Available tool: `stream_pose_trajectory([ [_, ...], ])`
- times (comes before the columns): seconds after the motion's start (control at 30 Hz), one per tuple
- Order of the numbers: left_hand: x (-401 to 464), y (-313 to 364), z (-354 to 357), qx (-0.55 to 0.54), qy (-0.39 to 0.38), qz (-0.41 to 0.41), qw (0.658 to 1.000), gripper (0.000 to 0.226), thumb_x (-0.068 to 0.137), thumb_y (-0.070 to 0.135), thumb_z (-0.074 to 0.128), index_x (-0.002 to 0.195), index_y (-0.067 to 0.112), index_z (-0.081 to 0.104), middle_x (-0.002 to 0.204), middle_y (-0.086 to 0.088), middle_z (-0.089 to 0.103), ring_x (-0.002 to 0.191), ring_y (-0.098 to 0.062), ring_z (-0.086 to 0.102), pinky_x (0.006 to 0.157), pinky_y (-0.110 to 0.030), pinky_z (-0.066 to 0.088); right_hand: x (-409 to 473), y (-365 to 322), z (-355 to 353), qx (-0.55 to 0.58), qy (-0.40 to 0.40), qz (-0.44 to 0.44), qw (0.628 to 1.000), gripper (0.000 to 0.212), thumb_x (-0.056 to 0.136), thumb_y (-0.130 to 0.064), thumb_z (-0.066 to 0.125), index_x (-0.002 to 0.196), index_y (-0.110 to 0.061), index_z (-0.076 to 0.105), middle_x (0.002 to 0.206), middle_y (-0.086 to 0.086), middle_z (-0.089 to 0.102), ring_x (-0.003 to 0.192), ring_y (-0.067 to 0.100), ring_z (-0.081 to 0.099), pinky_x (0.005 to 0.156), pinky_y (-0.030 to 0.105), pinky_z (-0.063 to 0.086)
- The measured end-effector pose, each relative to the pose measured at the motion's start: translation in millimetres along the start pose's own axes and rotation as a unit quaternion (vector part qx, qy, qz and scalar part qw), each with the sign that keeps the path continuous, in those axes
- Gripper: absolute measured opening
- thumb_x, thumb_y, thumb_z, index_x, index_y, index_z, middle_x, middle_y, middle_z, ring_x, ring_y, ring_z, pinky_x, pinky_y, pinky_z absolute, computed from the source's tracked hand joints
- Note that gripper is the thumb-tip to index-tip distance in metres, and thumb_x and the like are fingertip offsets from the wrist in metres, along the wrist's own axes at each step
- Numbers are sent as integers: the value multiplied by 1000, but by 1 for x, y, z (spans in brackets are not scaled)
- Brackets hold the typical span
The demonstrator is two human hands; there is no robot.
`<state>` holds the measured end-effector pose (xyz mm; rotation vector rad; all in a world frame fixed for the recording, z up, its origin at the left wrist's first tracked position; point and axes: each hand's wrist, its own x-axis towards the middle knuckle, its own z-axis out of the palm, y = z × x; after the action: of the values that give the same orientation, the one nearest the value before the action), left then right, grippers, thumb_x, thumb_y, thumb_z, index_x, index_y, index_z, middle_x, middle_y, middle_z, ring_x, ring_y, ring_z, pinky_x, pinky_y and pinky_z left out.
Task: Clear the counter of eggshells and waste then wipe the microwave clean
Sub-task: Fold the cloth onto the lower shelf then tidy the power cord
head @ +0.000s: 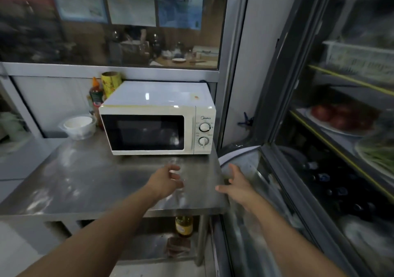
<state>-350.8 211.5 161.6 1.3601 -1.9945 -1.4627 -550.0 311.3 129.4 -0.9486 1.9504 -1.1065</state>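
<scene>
Head camera looks down on both hands held out over the front right part of the steel surface (85, 182). The left hand (165, 179) hovers above the metal with its fingers loosely curled; a faint clear blur sits at its fingertips, and I cannot tell whether it holds anything. The right hand (237, 184) is spread, fingers straight and apart, grasping nothing, and it hangs just past the right edge of the surface, over the curved glass top of a display case (255, 170).

Just beyond the hands stands the white microwave (157, 118), square on the back right of the surface, its dark door closed and two round knobs on the right panel. A small brownish stain (195, 97) marks its top near the right rear. No eggshells can be made out on the metal near the hands; the sheen there is smeared and blurred.

To the left of the microwave sits a white bowl (77, 122) inside a clear plastic container. Behind that, against the wall panel, stand a sauce bottle (96, 97) with an orange cap and a yellow roll (110, 83) upright beside it.

Under the surface, on the lower shelf, a bottle with a yellow label (183, 226) stands near the right leg, with a dark packet (178, 248) lying in front of it.

On the far right, a glass-fronted refrigerator (341, 127) holds a plate of red tomatoes (339, 114) and greens on its shelves.
</scene>
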Motion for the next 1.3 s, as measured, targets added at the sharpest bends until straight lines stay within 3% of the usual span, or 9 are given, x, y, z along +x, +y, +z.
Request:
stream_pose_trajectory([
  [0.1, 4, 13, -5, 5, 12, 15, 1000, 44, 81, 2, 66, 121, 13, 50, 100, -7, 58, 92, -21, 58, 75, -27, 45, 3, -8, -11, 4, 2, -4, 1000, 93, 73, -12, 77, 144, -28, 20, 146, 6, 35, 127, 23, 41, 101, 40, 42],
  [0.2, 16, 25, -9, 0, 33, 27, 999, 43, 80, -1, 67, 118, 9, 52, 86, -2, 57, 76, -16, 54, 61, -18, 41, 8, -17, -20, 14, 4, -12, 1000, 96, 73, -11, 77, 146, -28, 18, 149, 7, 31, 133, 23, 36, 105, 38, 38],
  [0.3, 32, 37, -13, 23, 36, 42, 998, 43, 79, 6, 71, 117, 15, 53, 94, -3, 61, 75, -15, 55, 55, -15, 40, 17, -25, -26, 11, 9, -16, 1000, 96, 73, -13, 77, 146, -29, 17, 151, 6, 28, 135, 23, 34, 106, 38, 37],
  [0.4, 53, 48, -15, 14, 29, 59, 998, 45, 78, 8, 72, 119, 13, 53, 101, -6, 62, 77, -15, 58, 58, -18, 44, 29, -31, -30, 15, 22, -15, 1000, 97, 73, -12, 77, 146, -30, 16, 151, 4, 28, 134, 22, 34, 107, 39, 37],
  [0.57, 96, 68, -26, -20, -11, 81, 996, 49, 74, 7, 75, 119, 13, 54, 102, -11, 64, 93, -25, 62, 83, -38, 50, 64, -46, -32, 19, 59, -13, 998, 93, 75, -12, 76, 146, -31, 19, 151, -1, 29, 133, 21, 34, 96, 31, 37],
  [0.8, 162, 104, -57, 5, -31, 140, 990, 45, 76, 8, 74, 115, 17, 55, 102, -8, 63, 100, -27, 62, 94, -41, 49, 118, -76, -31, 42, 104, -17, 994, 90, 77, -10, 74, 146, -29, 19, 151, 0, 29, 136, 22, 31, 108, 37, 34],
  [1.03, 216, 138, -74, 22, -35, 177, 983, 40, 80, 7, 69, 117, 16, 55, 108, -7, 63, 92, -22, 63, 73, -24, 47, 169, -88, -39, 53, 119, -15, 991, 89, 79, -14, 73, 147, -30, 18, 153, -5, 27, 138, 21, 29, 111, 43, 31],
  [1.2, 263, 161, -72, 29, -24, 185, 982, 37, 79, 7, 70, 111, 20, 57, 107, -6, 64, 97, -23, 63, 77, -29, 48, 221, -93, -55, 36, 119, -22, 992, 87, 79, -19, 72, 146, -30, 18, 153, -2, 26, 138, 22, 29, 111, 43, 30],
  [1.3, 294, 173, -66, 37, -10, 183, 982, 38, 78, 6, 69, 111, 21, 57, 108, -7, 64, 99, -23, 62, 89, -37, 50, 259, -90, -67, 39, 104, -28, 993, 86, 80, -19, 72, 146, -30, 19, 153, 0, 26, 138, 22, 28, 111, 42, 30],
])
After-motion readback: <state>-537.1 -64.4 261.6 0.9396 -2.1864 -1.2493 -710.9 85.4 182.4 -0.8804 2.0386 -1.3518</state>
